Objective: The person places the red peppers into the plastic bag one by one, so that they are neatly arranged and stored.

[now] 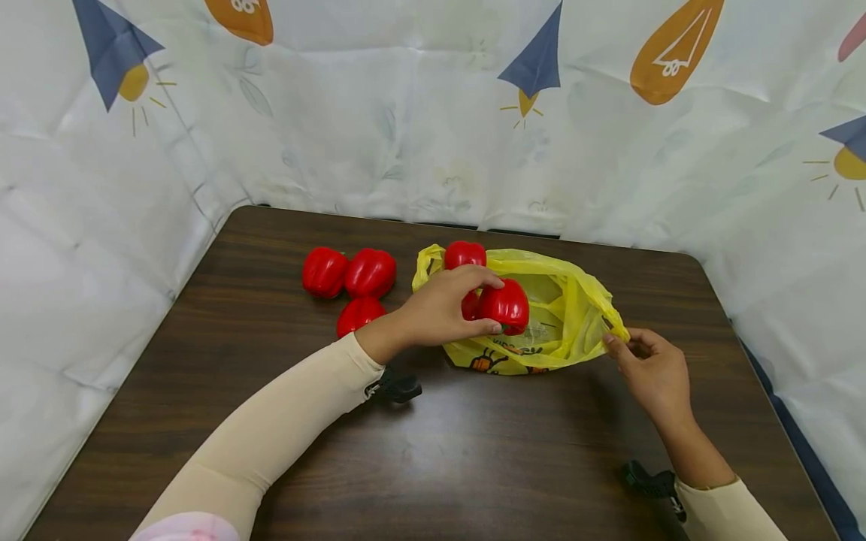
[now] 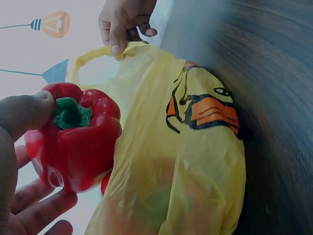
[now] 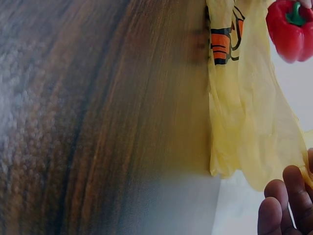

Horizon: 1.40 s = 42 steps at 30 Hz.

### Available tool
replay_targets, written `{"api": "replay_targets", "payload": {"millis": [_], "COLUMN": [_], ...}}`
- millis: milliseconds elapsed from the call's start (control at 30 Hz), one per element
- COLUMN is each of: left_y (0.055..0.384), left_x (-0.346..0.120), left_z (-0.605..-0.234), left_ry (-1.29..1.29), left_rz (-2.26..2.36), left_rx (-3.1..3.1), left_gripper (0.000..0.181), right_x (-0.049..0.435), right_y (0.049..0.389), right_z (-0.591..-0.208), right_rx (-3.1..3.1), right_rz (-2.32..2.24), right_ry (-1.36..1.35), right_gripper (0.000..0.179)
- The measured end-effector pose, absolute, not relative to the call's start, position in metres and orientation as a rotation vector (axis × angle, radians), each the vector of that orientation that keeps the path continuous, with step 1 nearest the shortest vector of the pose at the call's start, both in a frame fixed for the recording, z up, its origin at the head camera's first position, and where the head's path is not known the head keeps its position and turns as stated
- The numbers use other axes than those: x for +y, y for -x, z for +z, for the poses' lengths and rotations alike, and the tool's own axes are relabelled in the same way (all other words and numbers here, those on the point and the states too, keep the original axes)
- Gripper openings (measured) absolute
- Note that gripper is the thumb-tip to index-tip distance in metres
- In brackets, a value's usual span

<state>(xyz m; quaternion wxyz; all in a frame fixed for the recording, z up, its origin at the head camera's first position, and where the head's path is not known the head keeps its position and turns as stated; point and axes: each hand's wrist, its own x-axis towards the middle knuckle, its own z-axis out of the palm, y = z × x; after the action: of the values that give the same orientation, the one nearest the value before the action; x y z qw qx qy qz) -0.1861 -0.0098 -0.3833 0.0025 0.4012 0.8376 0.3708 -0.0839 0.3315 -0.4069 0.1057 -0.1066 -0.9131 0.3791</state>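
Observation:
My left hand grips a red bell pepper with a green stem, thumb on one side and fingers on the other. That pepper is over the mouth of a yellow plastic bag. Between thumb and fingers, my right hand pinches the bag's right edge near its handle. Another red bell pepper shows at the bag's left end, just behind my left hand. Part of a further red pepper appears beside the held one, mostly hidden by my hand.
Left of the bag, two red bell peppers lie side by side on the dark wooden table. A third pepper is nearer, partly behind my left wrist. A patterned white cloth hangs behind the table.

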Motion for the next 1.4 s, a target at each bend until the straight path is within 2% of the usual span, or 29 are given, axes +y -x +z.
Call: {"api": "replay_targets", "payload": {"millis": [267,700,1133,1400], "left_y": [0.186,0.182,0.181,0.182], "left_x": [0.004,0.020,0.023,0.016], "left_z": [-0.391,-0.400,-0.411,-0.405], "left_ry": [-1.232,-1.262,-1.287,-1.391], "left_rz": [1.137,0.818,0.541,0.571], "left_rx": [2.647,2.767,2.829,2.861], "left_gripper": [0.057,0.055,0.055,0.050], "right_x": [0.331,0.331,0.330,0.329], "right_y": [0.084,0.085,0.085,0.085], "right_z": [-0.407,-0.410,-0.411,-0.410], "right_rx": [-2.686,-2.681,-2.696,-2.697], "right_rz": [1.110,1.124,1.109,1.120], "right_ry": [0.316,0.309,0.314,0.317], "right_gripper": [0.042,0.042,0.044,0.044]}}
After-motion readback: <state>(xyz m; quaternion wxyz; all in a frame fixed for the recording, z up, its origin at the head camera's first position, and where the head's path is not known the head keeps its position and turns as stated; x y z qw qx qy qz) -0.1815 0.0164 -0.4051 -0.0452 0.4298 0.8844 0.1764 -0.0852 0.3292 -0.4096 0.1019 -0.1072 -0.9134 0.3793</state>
